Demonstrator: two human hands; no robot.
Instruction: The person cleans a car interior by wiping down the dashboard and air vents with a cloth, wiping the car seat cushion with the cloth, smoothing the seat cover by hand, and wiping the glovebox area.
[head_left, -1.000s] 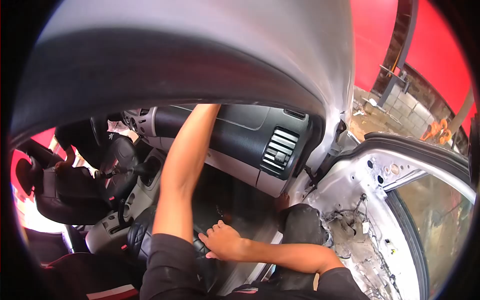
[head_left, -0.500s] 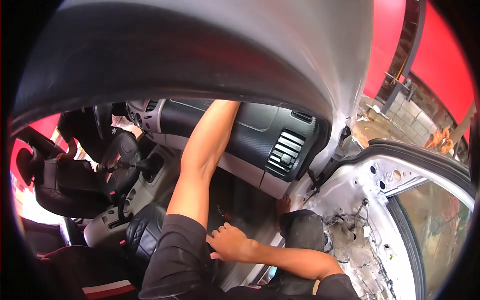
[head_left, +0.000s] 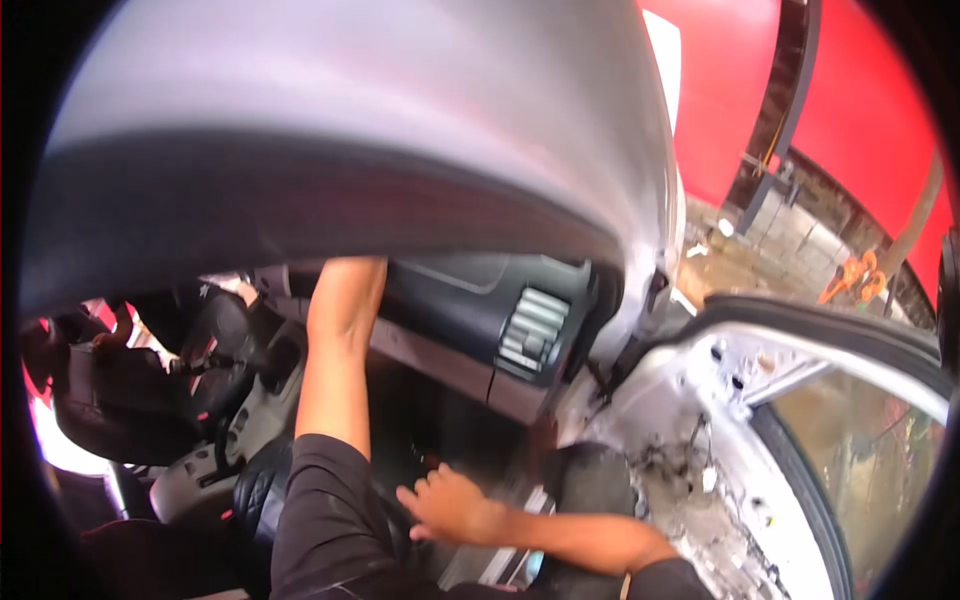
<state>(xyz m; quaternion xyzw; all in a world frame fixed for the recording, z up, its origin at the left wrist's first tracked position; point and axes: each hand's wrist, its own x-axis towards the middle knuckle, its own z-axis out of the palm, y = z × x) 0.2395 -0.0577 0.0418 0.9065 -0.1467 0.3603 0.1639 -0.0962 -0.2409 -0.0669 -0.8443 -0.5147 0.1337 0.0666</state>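
My left arm reaches up in front of the dark dashboard (head_left: 440,305), and the silver car roof edge (head_left: 330,215) cuts off the view of its forearm and hand. What that hand touches or holds is hidden. Low in the middle, my right hand (head_left: 452,507) hovers over the dim footwell beside my left sleeve. Its fingers are loosely bent and apart, and nothing shows in them. Just below it runs the metal door sill (head_left: 495,555). A slatted air vent (head_left: 535,332) sits at the dashboard's near end.
The stripped car door (head_left: 690,480) stands open on the right, its wiring bare. A gear-lever console (head_left: 190,475) and black seats (head_left: 130,400) lie left. Another person in dark clothes is beyond the far seat. An orange chain hoist (head_left: 855,275) shows outside.
My view has shifted, so the roof edge covers more of the dashboard and the cabin appears further left and lower. My right hand stays over the footwell, its fingers slightly more spread.
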